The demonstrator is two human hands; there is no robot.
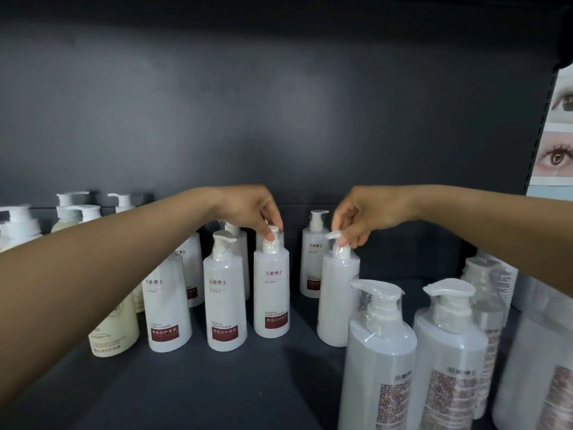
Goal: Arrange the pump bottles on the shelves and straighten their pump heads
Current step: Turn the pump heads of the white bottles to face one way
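Note:
Several white pump bottles stand on a dark shelf [217, 383]. My left hand [251, 212] pinches the pump head of a middle bottle with a red label [271, 293]. My right hand [362, 218] grips the pump head of a plain white bottle [338, 299] just to its right; that pump's nozzle points left. Two more red-label bottles [225, 302] [166, 308] stand to the left in the same row. Another white bottle [313, 259] stands behind, between my hands.
Large shrink-wrapped pump bottles [378, 361] [446, 367] crowd the front right. A cream bottle [113, 327] sits partly under my left forearm, with more white pumps at the back left [74, 209]. A poster showing eyes [558, 135] hangs at the right edge. The shelf's back wall is dark.

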